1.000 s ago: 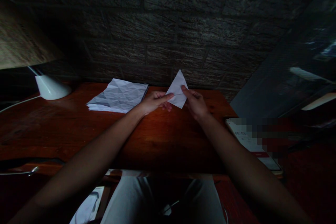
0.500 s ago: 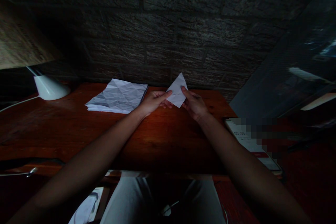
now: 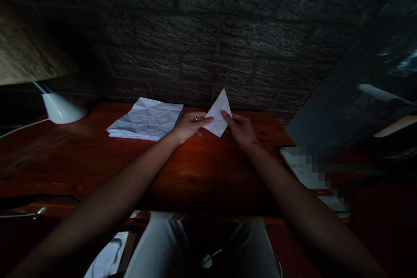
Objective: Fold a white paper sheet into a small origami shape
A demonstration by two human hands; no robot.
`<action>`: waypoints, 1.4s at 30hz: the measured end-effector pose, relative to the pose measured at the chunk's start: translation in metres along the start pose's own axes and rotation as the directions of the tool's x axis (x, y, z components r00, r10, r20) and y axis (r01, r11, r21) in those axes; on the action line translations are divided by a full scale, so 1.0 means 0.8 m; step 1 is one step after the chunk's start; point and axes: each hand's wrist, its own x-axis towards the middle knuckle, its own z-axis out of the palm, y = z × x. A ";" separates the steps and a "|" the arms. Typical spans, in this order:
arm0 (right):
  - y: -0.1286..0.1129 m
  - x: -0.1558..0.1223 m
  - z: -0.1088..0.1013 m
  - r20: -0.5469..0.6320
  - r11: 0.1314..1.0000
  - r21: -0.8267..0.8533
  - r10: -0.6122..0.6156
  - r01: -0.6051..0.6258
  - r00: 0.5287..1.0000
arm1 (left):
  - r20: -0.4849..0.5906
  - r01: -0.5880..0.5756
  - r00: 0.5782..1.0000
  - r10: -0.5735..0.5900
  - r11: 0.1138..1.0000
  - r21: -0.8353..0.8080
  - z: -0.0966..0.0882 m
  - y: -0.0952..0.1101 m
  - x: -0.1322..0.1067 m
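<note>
A small folded white paper (image 3: 219,113), pointed at the top, is held up above the far part of a reddish wooden desk (image 3: 97,160). My left hand (image 3: 190,125) pinches its left edge and my right hand (image 3: 240,129) pinches its right edge; both are closed on it. A stack of creased white sheets (image 3: 146,118) lies flat on the desk just left of my left hand.
A white lamp base (image 3: 61,107) with a cord stands at the far left under a large shade (image 3: 22,52). A phone (image 3: 312,180) lies at the desk's right edge. A dark brick wall rises right behind the desk. My lap shows below the front edge.
The folded paper has turned slightly more upright and my two hands have drawn a little closer together on it. The stack and lamp have not moved.
</note>
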 end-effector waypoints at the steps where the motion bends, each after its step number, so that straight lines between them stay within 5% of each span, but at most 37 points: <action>1: 0.000 0.000 0.000 -0.003 1.000 -0.006 -0.002 0.002 1.000 | 0.001 -0.009 1.000 0.009 1.000 -0.001 0.000 0.000 0.000; 9: 0.003 0.000 0.000 -0.032 1.000 -0.021 -0.005 0.004 0.999 | -0.005 -0.010 1.000 0.010 1.000 -0.028 0.003 0.003 -0.001; 18: 0.020 0.013 -0.005 -0.085 0.972 -0.133 -0.207 0.195 0.975 | -0.016 -0.007 1.000 0.007 1.000 0.021 -0.002 -0.001 0.001; 29: 0.014 0.013 -0.006 -0.146 0.983 -0.089 -0.171 0.159 0.974 | 0.032 -0.041 0.999 0.039 0.997 0.066 -0.004 -0.011 0.007; 42: 0.014 0.014 -0.008 -0.079 0.981 -0.098 -0.178 0.170 0.981 | 0.038 -0.084 0.996 0.080 0.988 0.129 -0.002 -0.011 0.007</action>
